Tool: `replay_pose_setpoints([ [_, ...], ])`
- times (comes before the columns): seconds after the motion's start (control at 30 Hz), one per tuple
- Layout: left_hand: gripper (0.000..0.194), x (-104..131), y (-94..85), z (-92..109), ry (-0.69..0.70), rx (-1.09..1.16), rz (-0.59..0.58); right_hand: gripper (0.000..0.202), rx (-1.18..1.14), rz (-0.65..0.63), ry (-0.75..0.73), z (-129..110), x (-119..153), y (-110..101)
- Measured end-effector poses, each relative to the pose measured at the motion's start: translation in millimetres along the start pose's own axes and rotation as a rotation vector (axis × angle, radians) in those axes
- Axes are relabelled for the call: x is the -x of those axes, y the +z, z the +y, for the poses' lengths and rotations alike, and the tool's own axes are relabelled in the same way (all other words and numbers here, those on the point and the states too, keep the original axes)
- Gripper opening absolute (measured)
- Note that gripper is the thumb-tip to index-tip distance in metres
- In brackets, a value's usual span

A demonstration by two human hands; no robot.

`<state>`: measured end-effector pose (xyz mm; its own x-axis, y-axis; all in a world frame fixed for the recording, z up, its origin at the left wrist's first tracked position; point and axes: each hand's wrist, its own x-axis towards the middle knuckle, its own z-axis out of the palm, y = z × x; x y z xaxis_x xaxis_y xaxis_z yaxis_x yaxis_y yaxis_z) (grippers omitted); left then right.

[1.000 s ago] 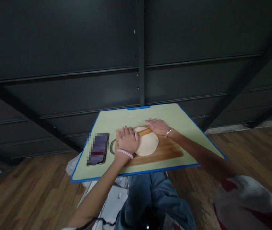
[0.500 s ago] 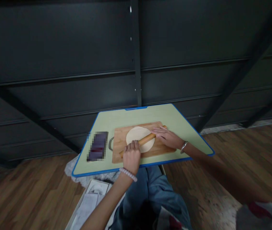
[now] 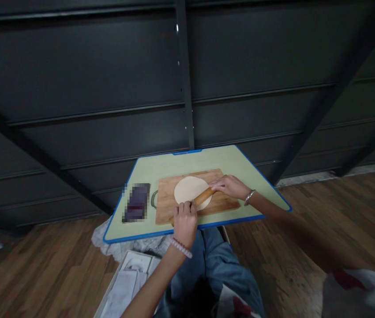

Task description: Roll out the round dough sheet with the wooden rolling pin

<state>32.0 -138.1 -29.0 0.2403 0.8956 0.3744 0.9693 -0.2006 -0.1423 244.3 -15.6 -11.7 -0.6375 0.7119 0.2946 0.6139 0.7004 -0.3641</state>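
Note:
A wooden rolling pin (image 3: 203,195) lies aslant over a flat round of pale dough (image 3: 189,189), across its near right part. My left hand (image 3: 185,220) is closed over the pin's near left end, knuckles up. At the far right end, my right hand (image 3: 230,187) has its fingers curled round the pin. Under the dough is a wooden cutting board (image 3: 166,205) with a metal loop handle (image 3: 154,199) on its left side.
The board rests on a small pale green table (image 3: 154,165) with a blue rim. A blurred-out dark flat object (image 3: 137,202) lies left of the board. Below the table's left side is a box with papers (image 3: 123,285). A dark panelled wall (image 3: 124,132) stands behind.
The rolling pin has moved toward me, baring more of the dough's far side. My right hand's fingers, flat on the pin before, are now curled round it.

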Motion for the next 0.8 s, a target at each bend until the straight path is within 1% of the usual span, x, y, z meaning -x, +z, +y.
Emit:
replay_pose_setpoints([
  [0.13,0.028,7,2.1,3,0.046,-0.006,0.055,0.020,-0.029,0.008,-0.028,1,1,1],
  [0.23,0.029,13,5.2,7,0.089,-0.013,0.107,0.019,-0.046,0.080,-0.072,1,9,4],
  [0.3,0.030,16,7.0,9,0.108,-0.007,0.129,0.020,-0.049,0.138,-0.064,0,16,8],
  [0.4,0.033,20,8.0,11,0.107,0.022,0.130,0.021,-0.052,0.205,-0.059,1,28,14],
  [0.53,0.040,29,4.8,17,0.074,0.068,0.124,0.027,-0.113,0.235,-0.120,6,36,18],
  [0.67,0.047,39,-2.8,33,0.014,0.105,0.092,0.028,-0.152,0.203,-0.120,4,28,19],
  [0.8,0.049,41,-7.5,45,-0.072,0.116,0.035,0.028,-0.128,0.064,-0.162,-7,5,19],
])
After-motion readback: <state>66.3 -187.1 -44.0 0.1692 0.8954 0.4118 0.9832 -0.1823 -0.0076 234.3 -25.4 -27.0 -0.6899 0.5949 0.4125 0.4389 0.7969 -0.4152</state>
